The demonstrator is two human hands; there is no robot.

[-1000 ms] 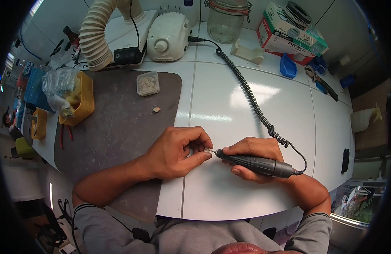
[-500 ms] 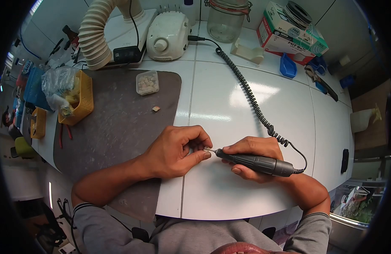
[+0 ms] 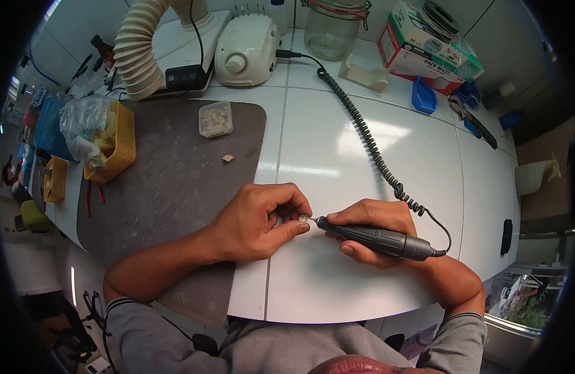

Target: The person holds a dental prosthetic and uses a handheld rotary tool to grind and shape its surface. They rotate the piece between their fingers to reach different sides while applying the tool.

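Observation:
My right hand (image 3: 376,227) is wrapped round a black rotary handpiece (image 3: 384,242), its thin metal bit pointing left. Between thumb and forefinger, my left hand (image 3: 262,221) pinches a tiny pale piece (image 3: 304,219), mostly hidden by the fingertips. The bit's tip is right at this piece. A coiled black cord (image 3: 366,134) runs from the handpiece to a white control unit (image 3: 246,51) with a round knob. Beyond my left hand, a small pale fragment (image 3: 228,158) lies on the dark mat (image 3: 175,181), near a clear plastic tub (image 3: 215,119) of similar bits.
A yellow basket (image 3: 120,146) holding plastic bags stands at the left, beside a ribbed hose (image 3: 137,53). Along the back are a glass jar (image 3: 330,34) and a face mask box (image 3: 418,53). A blue scoop-like tray (image 3: 423,96) and black-handled pliers (image 3: 477,128) lie at the right.
Both hands stay nearly in place. The pale piece shows slightly more between my left fingertips, and the view has shifted a little.

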